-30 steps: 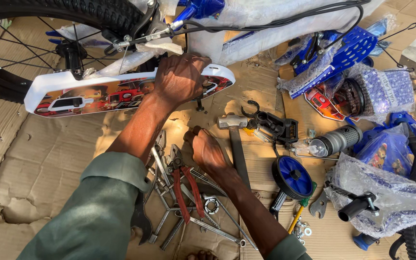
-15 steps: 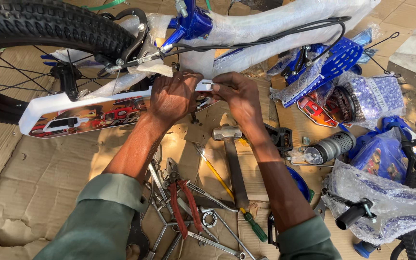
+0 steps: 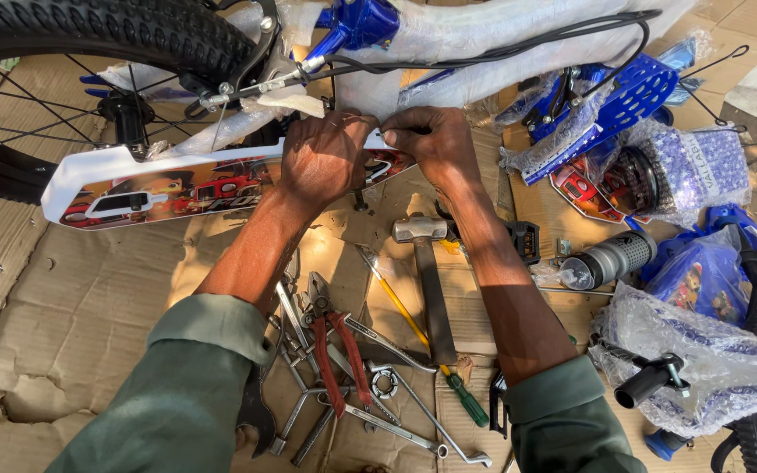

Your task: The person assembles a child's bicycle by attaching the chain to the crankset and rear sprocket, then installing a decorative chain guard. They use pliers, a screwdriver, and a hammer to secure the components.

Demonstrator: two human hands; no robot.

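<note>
Both hands meet at the right end of a white chain guard [image 3: 159, 188] printed with cartoon cars, which runs along the small bicycle lying on flattened cardboard [image 3: 72, 307]. The left hand [image 3: 324, 158] is curled over the guard's end, knuckles up, so its fingertips and whatever they grip are hidden. The right hand [image 3: 431, 140] is closed just beside it, fingers pinched at the guard's top edge; what sits between them is too small to make out. The black tyre [image 3: 89, 26] is cut off by the top and left edges, and the frame [image 3: 484, 35] is wrapped in white foam. Below the forearms lie a hammer [image 3: 427, 271], red-handled pliers [image 3: 336, 346], a yellow screwdriver with a green handle [image 3: 435, 355] and a heap of spanners [image 3: 308, 394], partly covered by the left sleeve. At right, blue parts [image 3: 703, 175] are blurred inside bubble wrap.
</note>
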